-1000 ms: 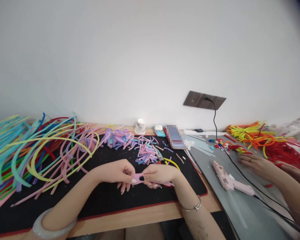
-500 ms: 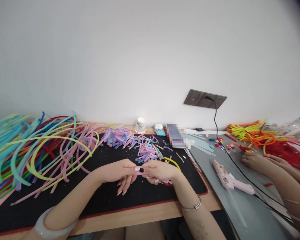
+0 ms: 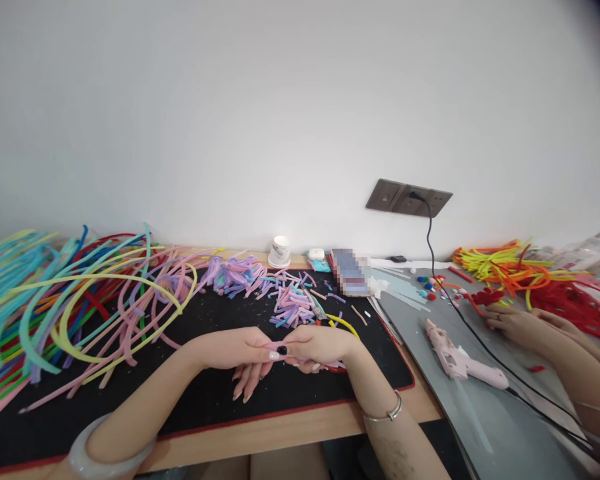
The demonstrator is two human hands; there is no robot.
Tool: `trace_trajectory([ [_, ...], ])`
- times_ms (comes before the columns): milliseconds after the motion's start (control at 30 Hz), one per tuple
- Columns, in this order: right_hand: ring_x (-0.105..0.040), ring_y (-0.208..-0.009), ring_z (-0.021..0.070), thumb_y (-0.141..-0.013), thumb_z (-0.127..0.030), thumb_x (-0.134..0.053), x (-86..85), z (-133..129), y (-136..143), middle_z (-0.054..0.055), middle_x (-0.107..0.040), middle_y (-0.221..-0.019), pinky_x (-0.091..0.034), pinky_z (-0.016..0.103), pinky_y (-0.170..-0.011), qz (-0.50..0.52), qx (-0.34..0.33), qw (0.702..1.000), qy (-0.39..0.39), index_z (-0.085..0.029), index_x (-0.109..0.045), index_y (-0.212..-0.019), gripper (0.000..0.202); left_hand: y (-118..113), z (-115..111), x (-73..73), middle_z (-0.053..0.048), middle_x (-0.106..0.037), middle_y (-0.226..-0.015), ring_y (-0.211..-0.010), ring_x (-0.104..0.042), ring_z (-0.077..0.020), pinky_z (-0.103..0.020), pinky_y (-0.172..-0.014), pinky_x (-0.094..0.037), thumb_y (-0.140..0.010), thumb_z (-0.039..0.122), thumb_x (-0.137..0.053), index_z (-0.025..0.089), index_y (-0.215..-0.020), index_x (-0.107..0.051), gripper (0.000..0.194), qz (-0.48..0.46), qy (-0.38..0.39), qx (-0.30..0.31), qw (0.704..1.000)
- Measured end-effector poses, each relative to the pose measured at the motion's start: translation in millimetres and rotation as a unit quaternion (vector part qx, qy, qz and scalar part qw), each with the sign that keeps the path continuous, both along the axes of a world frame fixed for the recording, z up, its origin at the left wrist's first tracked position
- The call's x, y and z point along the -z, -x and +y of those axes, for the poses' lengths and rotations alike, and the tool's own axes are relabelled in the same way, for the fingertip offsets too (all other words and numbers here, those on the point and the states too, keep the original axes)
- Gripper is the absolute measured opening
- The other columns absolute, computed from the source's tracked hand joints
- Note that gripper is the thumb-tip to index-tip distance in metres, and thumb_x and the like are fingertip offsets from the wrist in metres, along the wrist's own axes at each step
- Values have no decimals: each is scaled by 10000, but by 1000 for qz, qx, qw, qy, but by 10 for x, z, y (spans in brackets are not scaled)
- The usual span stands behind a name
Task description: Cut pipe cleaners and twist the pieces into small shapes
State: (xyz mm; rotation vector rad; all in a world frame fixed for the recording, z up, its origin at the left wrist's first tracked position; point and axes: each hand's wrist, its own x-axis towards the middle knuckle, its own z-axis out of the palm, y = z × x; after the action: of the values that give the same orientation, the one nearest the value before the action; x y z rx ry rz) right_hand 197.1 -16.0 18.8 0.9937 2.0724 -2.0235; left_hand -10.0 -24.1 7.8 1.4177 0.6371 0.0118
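Over the black mat, both hands meet at a short pink pipe cleaner. My left hand pinches it between thumb and forefinger, its other fingers hanging loosely below. On the other side my right hand grips it with the thumb on top and fingers curled underneath. Most of the pink piece is hidden by the fingers. Just beyond my right hand lie cutters with a yellow handle, partly covered by that hand. Cut purple, pink and blue pipe cleaner pieces lie in a pile behind the hands.
Long coloured pipe cleaners heap up on the left. A paper cup, an earbud case and a phone stand along the back. A pink glue gun with a black cord lies right, near another person's hands.
My thumbs have shifted on the pink pipe cleaner: the left one is lower, the right one higher. The other person's hand has moved slightly among the red pieces.
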Motion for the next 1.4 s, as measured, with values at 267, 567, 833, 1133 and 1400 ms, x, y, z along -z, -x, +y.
trace_trajectory([
  [267, -238, -395, 29, -851, -329, -397, -4, 70, -75, -87, -283, -486, -189, 162, -374, 47, 47, 998, -8, -164, -376, -629, 277, 131, 35, 22, 6, -599, -448, -333, -507, -94, -171, -334, -211, -845, 456, -374, 175, -679, -461, 338, -4, 15, -52, 999],
  [567, -315, -416, 40, -841, -380, -399, 3, 26, 23, -67, -357, -500, -260, 163, -398, 13, -31, 998, -59, -159, -410, -629, 306, 79, 37, 40, -34, -668, -646, -502, -612, -131, -191, -446, -419, -805, 417, -488, 183, -838, -541, 242, 29, 52, 44, 997],
  [833, -328, -410, 49, -835, -367, -418, 1, 26, 37, -62, -373, -454, -282, 174, -418, 14, -31, 992, -125, -123, -598, -693, 335, -4, 30, 111, 11, -561, -462, -332, -489, -97, -176, -350, -361, -813, 423, -452, 160, -703, -511, 291, 33, 17, 35, 999],
  [1133, -329, -386, 47, -827, -312, -447, 21, 81, -7, -58, -403, -424, -278, 178, -406, 29, 62, 977, -203, -110, -604, -665, 303, 11, 34, 56, -26, -635, -591, -421, -558, -100, -169, -392, -375, -792, 504, -453, 145, -844, -562, 378, -8, -28, -79, 996],
  [1400, -447, -372, 61, -844, -393, -428, 97, 107, 16, -13, -588, -560, -345, 167, -374, 70, 140, 976, -153, -154, -501, -848, 249, 35, 135, 47, -72, -685, -781, -668, -655, -159, -224, -564, -480, -778, 402, -516, 128, -833, -560, 283, -40, -127, -278, 951],
])
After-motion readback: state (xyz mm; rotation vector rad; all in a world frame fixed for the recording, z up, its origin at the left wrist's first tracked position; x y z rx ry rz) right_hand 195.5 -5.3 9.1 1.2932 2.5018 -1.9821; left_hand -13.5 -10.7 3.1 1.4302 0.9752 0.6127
